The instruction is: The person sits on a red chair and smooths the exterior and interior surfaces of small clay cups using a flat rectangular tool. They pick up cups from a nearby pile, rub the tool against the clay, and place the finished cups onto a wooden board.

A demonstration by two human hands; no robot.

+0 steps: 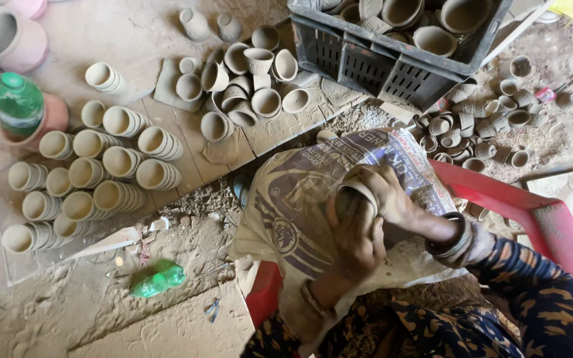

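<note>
Head view: a dusty earthen floor (87, 311) spreads under everything, with a printed woven sack (293, 199) draped over a red plastic frame (532, 212) in front of the person. A black crate (379, 59) at the top holds clay cups. On the left, stacks of clay cups (94, 179) lie on their sides in rows, with a loose heap of cups (250, 83) beyond them and smaller cups (479, 129) scattered to the right. A green bottle (16, 103) stands in a pot; another green bottle (159, 278) lies on the floor. Above the sack, the left hand (356, 242) and right hand (389, 192) are both closed around one small clay cup (353, 197), held between them
</note>
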